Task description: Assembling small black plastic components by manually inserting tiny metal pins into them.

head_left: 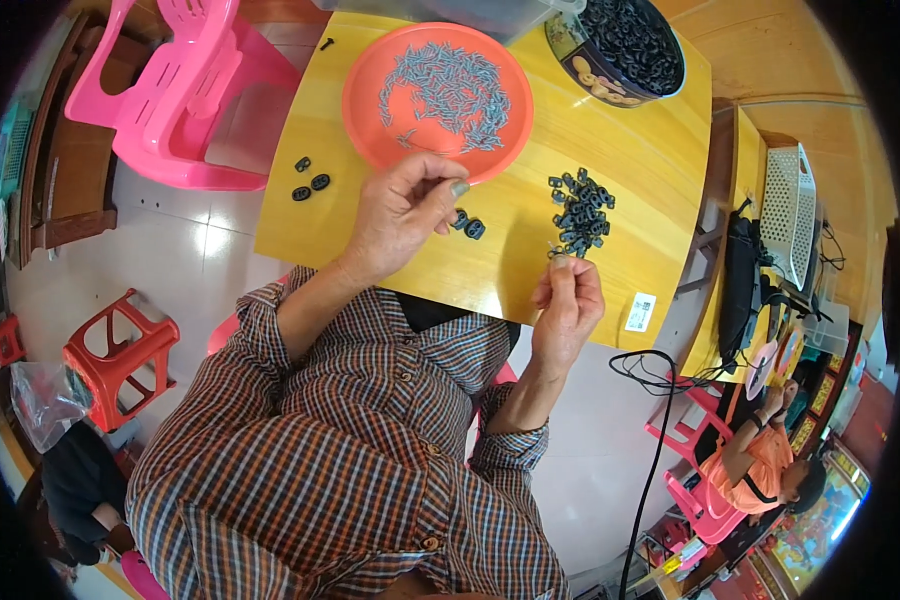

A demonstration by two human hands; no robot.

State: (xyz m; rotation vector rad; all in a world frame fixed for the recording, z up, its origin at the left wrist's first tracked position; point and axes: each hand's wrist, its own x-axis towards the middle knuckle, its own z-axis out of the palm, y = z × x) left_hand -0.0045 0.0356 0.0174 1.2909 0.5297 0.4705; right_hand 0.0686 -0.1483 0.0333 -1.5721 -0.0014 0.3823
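Fingers (422, 168) of L hand (400, 215) curled, R hand (570, 300) pinched, blk pieces (320, 182) on yellow table (282, 220)

Far L, a pink chair (185, 125) was seen on the tiled floor, w/ a red stool (120, 362) below it in view. On the table's L part, one small dark screw (327, 44) & three blk pieces were laid apart. L hand was held at the lower rim of the orange plate (360, 110), thumb & index curled toward each other; whether anything was gripped can't be told. Many small grey pins (470, 90) were spread on the plate. Just R of L hand, more blk pieces were set down. R hand was held at the near edge of a blk pile (582, 215), thumb & index closed on a small piece (553, 249), too tiny to ID. Beyond the pile, a round tub (592, 80) was filled w/ blk bits (635, 45). Nr. the table's R corner, a white label (640, 312) was placed. Far R, a person in orange (755, 470) was seated.
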